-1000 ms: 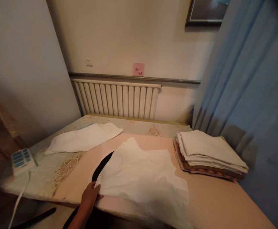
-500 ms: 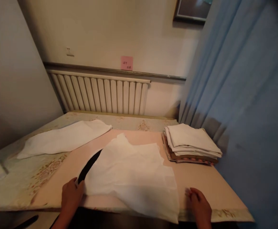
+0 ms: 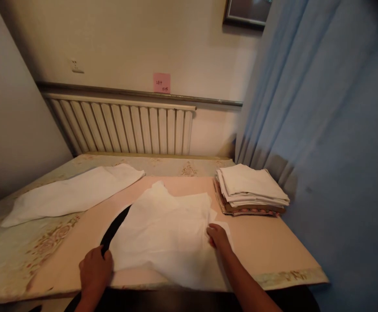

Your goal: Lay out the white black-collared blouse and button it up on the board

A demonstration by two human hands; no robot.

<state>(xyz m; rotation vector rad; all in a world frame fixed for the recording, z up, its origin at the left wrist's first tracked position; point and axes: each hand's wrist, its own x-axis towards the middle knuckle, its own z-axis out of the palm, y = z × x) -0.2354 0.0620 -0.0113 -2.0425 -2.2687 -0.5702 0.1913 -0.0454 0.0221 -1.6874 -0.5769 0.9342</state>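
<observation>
A thin white cloth (image 3: 163, 238) lies in uneven layers on the pink sheet, its near edge by the table's front. Along its left side curves a black strip (image 3: 115, 226) with a pale outer edge; whether it is joined to the cloth I cannot tell. My left hand (image 3: 95, 265) is closed on the near end of this strip. At the cloth's right side, my right hand (image 3: 218, 236) pinches an edge of it, with the forearm crossing over the near right corner.
A folded fabric stack (image 3: 252, 188), white above brown and patterned layers, stands at the right by a blue curtain (image 3: 308, 143). Another long white cloth (image 3: 75, 193) lies at the left on the floral table covering (image 3: 54, 242). A radiator (image 3: 124, 125) lines the wall behind.
My right hand has moved left and away from me, from beside the cloth onto its right edge. The left hand keeps its hold. The view has shifted slightly right.
</observation>
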